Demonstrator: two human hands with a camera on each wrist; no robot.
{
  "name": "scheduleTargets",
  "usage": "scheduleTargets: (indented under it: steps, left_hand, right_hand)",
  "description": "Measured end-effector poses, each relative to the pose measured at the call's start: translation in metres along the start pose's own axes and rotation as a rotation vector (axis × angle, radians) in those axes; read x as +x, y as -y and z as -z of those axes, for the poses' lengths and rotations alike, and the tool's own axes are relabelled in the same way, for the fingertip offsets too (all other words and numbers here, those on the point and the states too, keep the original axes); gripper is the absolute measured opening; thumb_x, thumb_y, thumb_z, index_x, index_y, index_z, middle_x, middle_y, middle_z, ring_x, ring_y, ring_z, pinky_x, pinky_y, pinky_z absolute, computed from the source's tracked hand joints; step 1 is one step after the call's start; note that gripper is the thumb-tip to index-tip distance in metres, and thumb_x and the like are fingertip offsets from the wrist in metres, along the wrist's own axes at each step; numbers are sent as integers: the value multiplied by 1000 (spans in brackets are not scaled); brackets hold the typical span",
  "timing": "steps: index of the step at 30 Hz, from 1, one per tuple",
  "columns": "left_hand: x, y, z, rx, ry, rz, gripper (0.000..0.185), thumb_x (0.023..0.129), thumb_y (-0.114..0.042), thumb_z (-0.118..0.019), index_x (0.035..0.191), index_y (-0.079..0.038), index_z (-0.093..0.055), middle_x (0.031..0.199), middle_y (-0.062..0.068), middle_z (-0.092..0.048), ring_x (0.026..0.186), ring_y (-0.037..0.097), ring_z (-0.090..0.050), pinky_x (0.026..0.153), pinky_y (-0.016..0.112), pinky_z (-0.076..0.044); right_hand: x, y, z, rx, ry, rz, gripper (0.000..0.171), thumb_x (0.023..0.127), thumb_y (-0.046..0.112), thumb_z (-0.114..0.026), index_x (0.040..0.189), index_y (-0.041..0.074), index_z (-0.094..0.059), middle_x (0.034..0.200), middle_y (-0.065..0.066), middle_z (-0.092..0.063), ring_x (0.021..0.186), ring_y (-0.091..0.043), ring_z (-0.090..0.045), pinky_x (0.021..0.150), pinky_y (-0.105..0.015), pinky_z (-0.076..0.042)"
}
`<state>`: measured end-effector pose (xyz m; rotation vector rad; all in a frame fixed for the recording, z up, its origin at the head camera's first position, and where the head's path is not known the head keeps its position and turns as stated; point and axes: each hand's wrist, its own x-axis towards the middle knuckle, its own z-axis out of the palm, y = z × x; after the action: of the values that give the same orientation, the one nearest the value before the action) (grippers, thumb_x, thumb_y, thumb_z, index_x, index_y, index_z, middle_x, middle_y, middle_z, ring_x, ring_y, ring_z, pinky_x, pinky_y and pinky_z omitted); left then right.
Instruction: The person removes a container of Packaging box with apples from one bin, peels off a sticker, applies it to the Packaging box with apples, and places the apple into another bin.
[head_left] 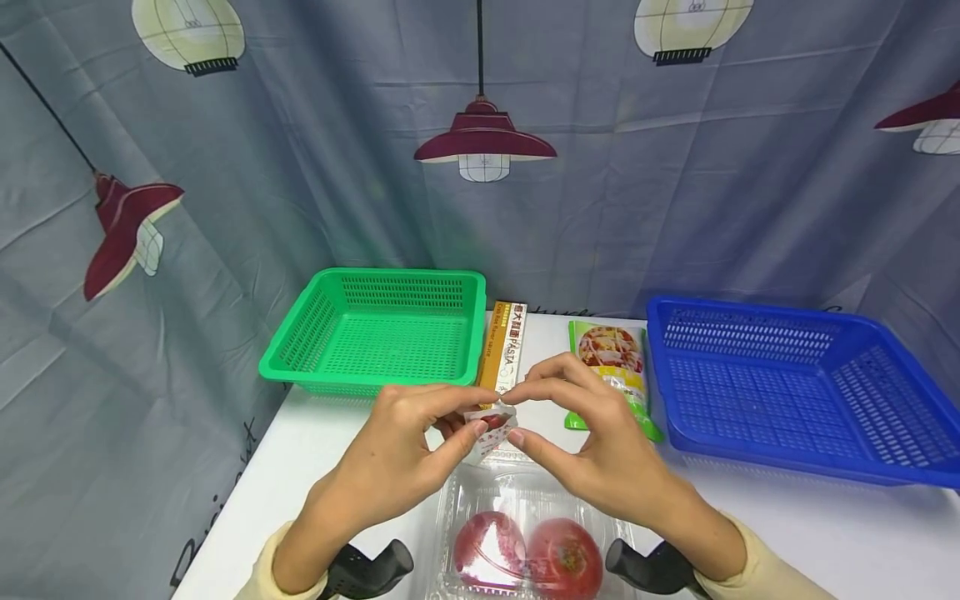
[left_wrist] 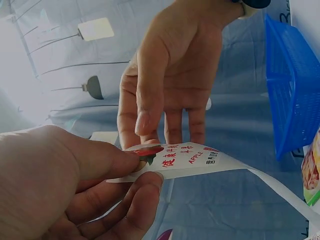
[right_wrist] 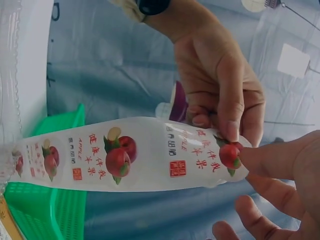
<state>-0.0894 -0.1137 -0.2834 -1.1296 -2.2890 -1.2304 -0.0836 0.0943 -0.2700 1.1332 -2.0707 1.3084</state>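
A white label strip point(head_left: 491, 433) printed with red apples and the word APPLE rises from a clear plastic clamshell point(head_left: 450, 500) at the table's near edge. Two red apples point(head_left: 525, 554) lie inside it. My left hand point(head_left: 471, 417) pinches the strip's free end between thumb and forefinger; the left wrist view shows that grip point(left_wrist: 142, 170) on the label point(left_wrist: 195, 157) up close. My right hand point(head_left: 519, 415) faces it, fingers loosely curved. In the right wrist view one right fingertip point(right_wrist: 250, 160) touches the label point(right_wrist: 125, 160) at its end, beside my left hand point(right_wrist: 225, 130).
A green basket point(head_left: 307, 333) stands at the back left and a blue basket point(head_left: 675, 417) on the right, both with nothing in them. Between them lie a yellow pasta box point(head_left: 508, 346) and a green food sachet point(head_left: 611, 358). A lamp-patterned curtain hangs behind the white table point(head_left: 787, 517).
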Motion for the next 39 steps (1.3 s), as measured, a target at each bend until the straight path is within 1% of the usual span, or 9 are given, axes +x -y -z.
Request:
scheduleTargets:
  steps: [8, 13, 15, 21, 24, 28, 31, 35, 39]
  left_hand:
    - [0, 0, -1, 3, 15, -4, 23, 86, 0, -64, 108, -7, -67, 93, -6, -68, 71, 1, -61, 62, 14, -48]
    - [-2, 1, 0, -10, 19, -14, 21, 87, 0, -62, 107, -5, -68, 94, -3, -68, 75, 3, -63, 65, 16, -49]
    - [-2, 1, 0, -15, 22, -13, 20, 88, 0, -60, 107, -4, -68, 90, -3, -68, 73, 3, -62, 63, 16, -48]
    - [-4, 0, 4, -14, 74, 46, 28, 89, 6, -54, 110, -7, -67, 73, -9, -61, 62, 2, -55, 58, 15, -46]
    - [-5, -1, 6, -9, 99, 83, 32, 87, 9, -52, 111, -6, -66, 73, -10, -61, 64, 2, -57, 60, 16, -47]
    - [-7, 0, 10, 32, 67, 122, 33, 86, 8, -54, 111, -9, -67, 71, -12, -61, 63, 1, -57, 56, 17, -45]
    - [-8, 1, 12, 65, 20, 134, 33, 88, 6, -55, 112, -14, -67, 70, -12, -62, 61, -1, -56, 48, 15, -39]
    - [-10, 3, 16, 95, -18, 169, 31, 91, 1, -54, 113, -18, -67, 71, -15, -62, 54, -4, -51, 38, 15, -30]
    - [-16, 9, 21, 106, -61, 223, 30, 92, -1, -54, 113, -17, -67, 71, -13, -63, 58, -2, -55, 36, 18, -28]
  right_hand:
    - [-2, -5, -4, 13, -36, -17, 23, 68, -10, -74, 84, 6, -68, 87, 0, -57, 85, -16, -55, 76, -25, -44]
    - [-2, -6, -5, 22, -37, -10, 23, 69, -11, -74, 82, 7, -68, 86, 1, -57, 84, -16, -55, 76, -24, -44]
    - [-2, -6, -5, 25, -34, -6, 23, 69, -11, -73, 82, 7, -67, 86, 1, -57, 84, -16, -55, 76, -24, -44]
    - [-5, -12, -6, 26, -28, 5, 25, 71, -10, -73, 84, 10, -67, 87, 2, -57, 86, -15, -55, 77, -25, -44]
    - [-11, -23, -8, 32, -23, 0, 25, 73, -6, -74, 87, 14, -68, 90, 3, -57, 89, -16, -55, 79, -26, -44]
    - [-18, -34, -10, 38, -19, -10, 25, 75, -1, -74, 89, 18, -67, 93, 5, -58, 93, -17, -54, 83, -28, -43]
    - [-19, -35, -9, 39, -23, -13, 25, 75, 0, -74, 89, 19, -67, 93, 5, -59, 95, -18, -54, 84, -29, -43]
    - [-21, -35, -7, 38, -30, -32, 26, 75, -1, -74, 90, 20, -67, 95, 5, -59, 96, -18, -54, 85, -30, -42]
    - [-23, -36, -4, 32, -28, -73, 28, 76, -1, -73, 91, 21, -66, 97, 6, -60, 99, -18, -54, 87, -31, -42]
